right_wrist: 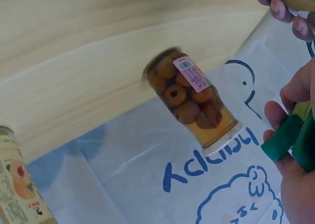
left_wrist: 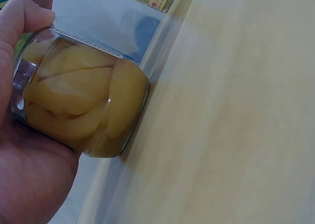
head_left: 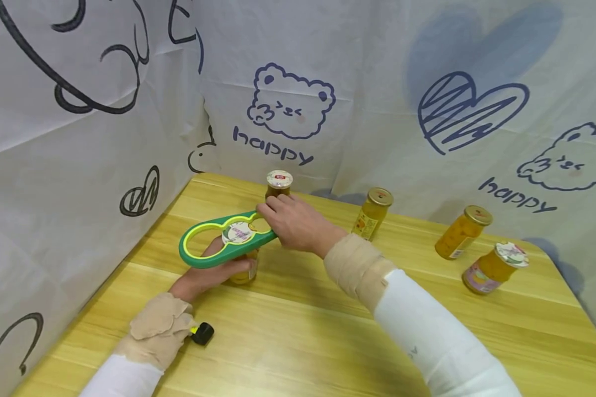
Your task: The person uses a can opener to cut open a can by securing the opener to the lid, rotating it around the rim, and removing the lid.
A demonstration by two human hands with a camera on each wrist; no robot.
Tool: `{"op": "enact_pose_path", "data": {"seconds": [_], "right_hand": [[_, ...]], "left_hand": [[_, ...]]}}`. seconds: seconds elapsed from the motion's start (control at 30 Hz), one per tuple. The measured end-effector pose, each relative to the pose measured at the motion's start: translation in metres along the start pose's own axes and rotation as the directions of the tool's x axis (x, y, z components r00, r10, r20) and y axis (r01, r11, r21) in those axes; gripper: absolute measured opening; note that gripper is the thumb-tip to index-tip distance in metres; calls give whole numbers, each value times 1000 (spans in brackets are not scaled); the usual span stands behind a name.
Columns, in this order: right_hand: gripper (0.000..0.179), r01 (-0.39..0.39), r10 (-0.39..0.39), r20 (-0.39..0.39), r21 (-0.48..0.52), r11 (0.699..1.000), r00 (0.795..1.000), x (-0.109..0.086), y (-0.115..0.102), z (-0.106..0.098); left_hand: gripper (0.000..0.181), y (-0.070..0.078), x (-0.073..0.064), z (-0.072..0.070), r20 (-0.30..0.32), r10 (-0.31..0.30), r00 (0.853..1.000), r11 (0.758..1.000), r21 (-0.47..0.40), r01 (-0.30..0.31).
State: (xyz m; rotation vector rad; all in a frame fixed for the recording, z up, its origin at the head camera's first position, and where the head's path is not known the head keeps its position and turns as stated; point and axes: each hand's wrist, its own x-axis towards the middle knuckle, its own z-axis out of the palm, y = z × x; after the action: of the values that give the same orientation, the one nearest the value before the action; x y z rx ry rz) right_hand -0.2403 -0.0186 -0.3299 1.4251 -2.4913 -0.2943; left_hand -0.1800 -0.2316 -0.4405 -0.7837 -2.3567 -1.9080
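The left hand (head_left: 206,275) curls round a glass jar of yellow fruit pieces (left_wrist: 78,96), thumb and fingers closed about its upper body, just below a green-and-yellow jar opener (head_left: 233,253). In the left wrist view the palm lies behind and beneath the glass, while the lower part and base stick out clear of the grip toward the wooden table (head_left: 288,336); whether the base touches the wood I cannot tell. The jar's printed white lid (head_left: 237,232) shows inside a middle ring of the opener, between the large ring at the far left end and a smaller one near the right hand (head_left: 298,223). That hand grips the opener's narrow end with curled fingers, beside the lid rather than over it. Just beyond the right hand stands a white-lidded jar of round brownish fruit (right_wrist: 189,98). Farther to the right, apart from both hands, stand a gold-lidded jar with a yellow label (head_left: 371,216), a second gold-lidded jar (head_left: 459,236) and a white-lidded jar with a pinkish label (head_left: 491,270)
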Motion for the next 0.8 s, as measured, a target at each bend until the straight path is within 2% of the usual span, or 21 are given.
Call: {"op": "enact_pose_path", "data": {"seconds": [0.13, 0.27, 0.37, 0.53, 0.63, 0.73, 0.8], "right_hand": [[35, -1, -1, -43, -64, 998, 999, -2, 2, -4], [27, -9, -2, -89, -123, 992, 996, -5, 3, -7], [28, -19, 5, -110, -124, 992, 994, -8, 2, -9], [35, -45, 39, -116, -50, 998, 992, -15, 0, -9], [39, -86, 88, -93, 19, 996, 992, -20, -2, -10], [45, -162, 166, -30, 109, 981, 986, -24, -6, -11], [50, -225, 224, 24, 190, 956, 974, -27, -10, -10]], "left_hand": [[38, 1, 1, 2, -5, 43, 999, 999, 11, -43], [39, 2, 2, 3, -7, 50, 999, 999, 15, -50], [39, 2, 3, 3, 1, 46, 999, 999, 3, -46], [51, 2, 4, 5, -18, 27, 999, 999, 21, -26], [58, 2, 5, 6, -27, 5, 1000, 999, 46, -4], [63, 1, 6, 6, -41, -34, 999, 995, 94, 38], [65, 1, 7, 7, -66, -58, 996, 990, 122, 66]]}}
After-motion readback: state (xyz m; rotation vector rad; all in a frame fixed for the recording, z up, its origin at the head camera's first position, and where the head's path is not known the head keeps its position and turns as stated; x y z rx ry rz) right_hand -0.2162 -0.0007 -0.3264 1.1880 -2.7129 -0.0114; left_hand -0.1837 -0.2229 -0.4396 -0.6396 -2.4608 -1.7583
